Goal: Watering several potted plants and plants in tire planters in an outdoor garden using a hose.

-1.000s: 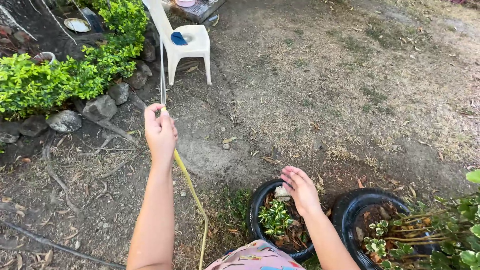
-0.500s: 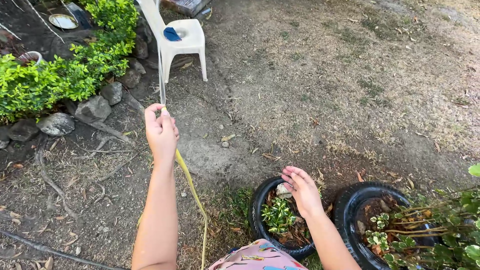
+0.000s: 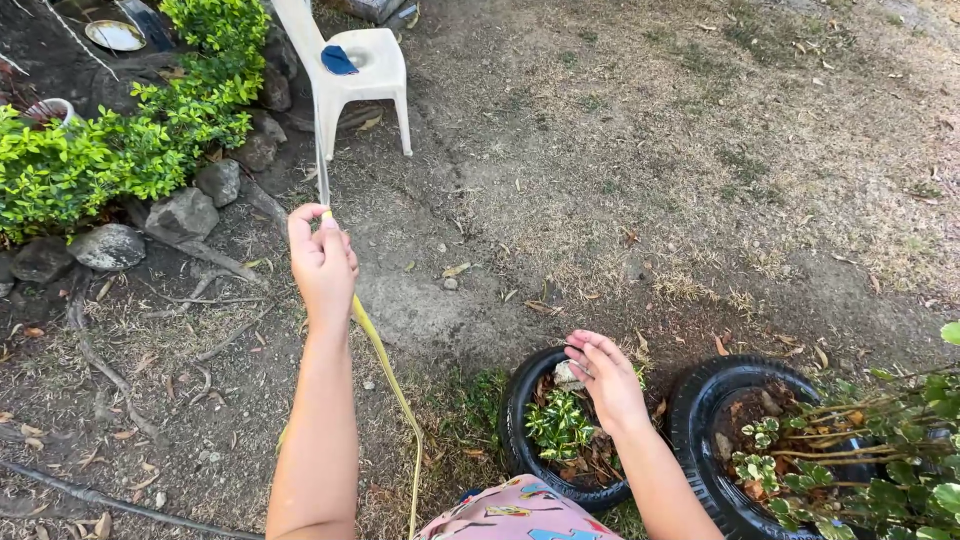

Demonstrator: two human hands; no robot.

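Note:
My left hand [image 3: 321, 262] is raised and closed around the end of a yellow hose [image 3: 390, 385]. A thin stream of water [image 3: 321, 150] shoots up and away from my fist toward the white plastic chair [image 3: 352, 78]. The hose runs down from my hand past my forearm to the bottom of the view. My right hand [image 3: 607, 378] hovers with fingers spread over a black tyre planter [image 3: 512, 418] holding a small green-and-white plant [image 3: 558, 424]; it grips nothing. A stone lies in that planter under my fingers.
A second tyre planter [image 3: 697, 415] with a leafy plant stands at the right. A green hedge [image 3: 120, 140] edged with grey rocks [image 3: 180, 214] fills the upper left. A blue cloth [image 3: 340, 62] lies on the chair. A dark pipe [image 3: 110, 498] crosses the lower left.
My right hand has drifted slightly down toward the planter. The view has tilted, so the chair sits higher in the picture. My left hand keeps its grip on the hose.

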